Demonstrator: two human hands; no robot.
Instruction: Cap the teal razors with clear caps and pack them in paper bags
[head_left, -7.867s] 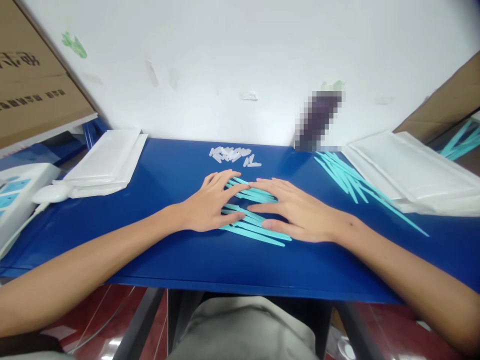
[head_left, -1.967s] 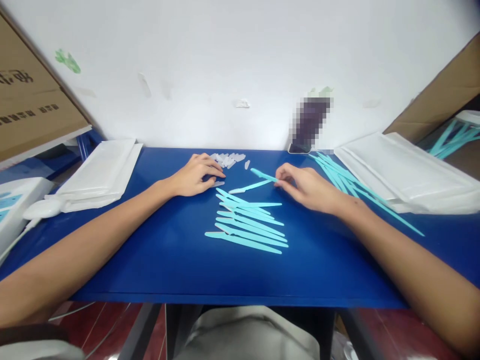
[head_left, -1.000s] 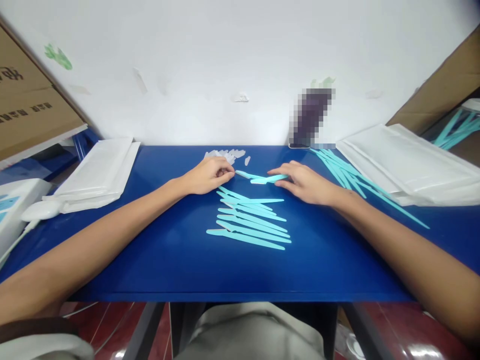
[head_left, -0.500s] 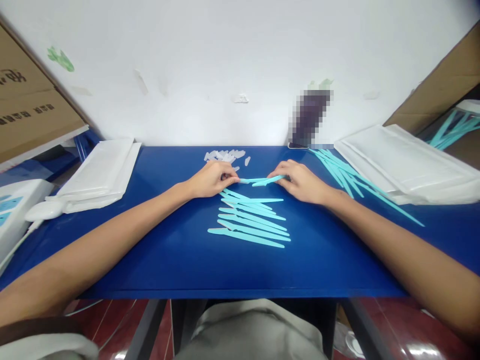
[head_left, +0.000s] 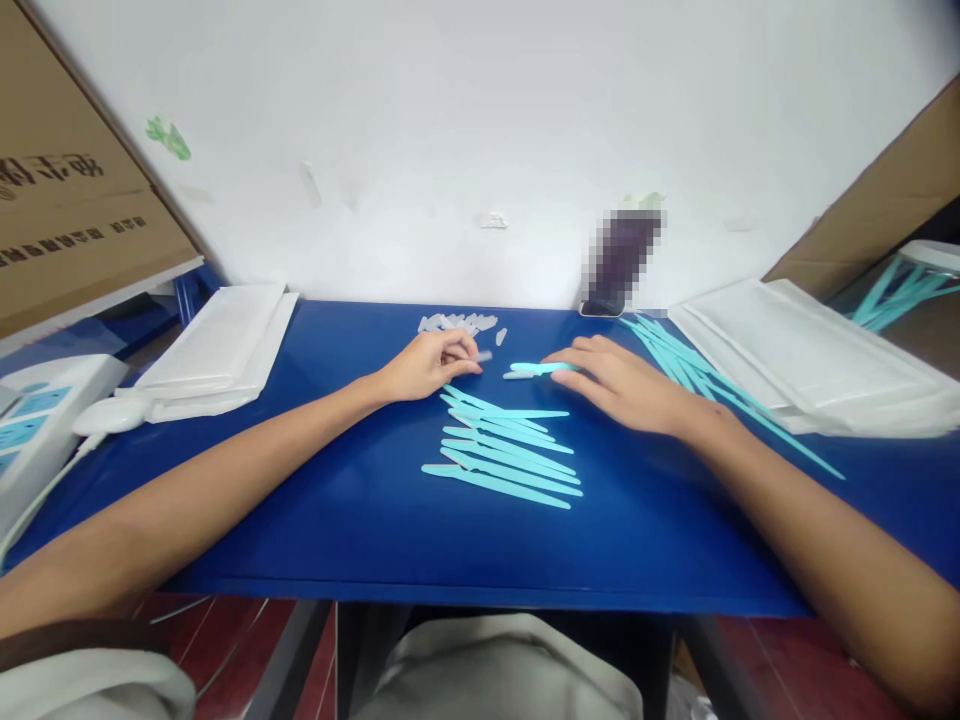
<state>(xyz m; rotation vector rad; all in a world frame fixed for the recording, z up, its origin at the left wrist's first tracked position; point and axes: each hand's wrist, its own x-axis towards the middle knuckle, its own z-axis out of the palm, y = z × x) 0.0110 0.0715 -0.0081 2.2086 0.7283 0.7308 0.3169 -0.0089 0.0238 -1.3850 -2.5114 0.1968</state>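
Note:
My left hand (head_left: pixel 429 366) is curled, with a small translucent blade cap (head_left: pixel 484 357) showing between thumb and forefinger. Facing it, my right hand (head_left: pixel 611 382) pinches teal eyebrow razors (head_left: pixel 531 368); their tips point left, and the lower one looks pale, as if capped. Below both hands, several teal eyebrow razors (head_left: pixel 517 468) lie in a loose row, handles to the right. A pile of translucent caps (head_left: pixel 457 323) sits behind my left hand, with one cap (head_left: pixel 501 337) lying apart.
More teal razors (head_left: pixel 675 360) lie beyond my right forearm, beside white padded envelopes (head_left: pixel 817 360). Other white envelopes (head_left: pixel 225 345) and a white device (head_left: pixel 45 420) with a cable occupy the left. A blurred phone (head_left: pixel 619 265) leans on the wall.
My left hand has let go of the razor end it was pinching and now has a cap at its fingertips. The right hand has drawn the razors slightly away. The view has tilted upward.

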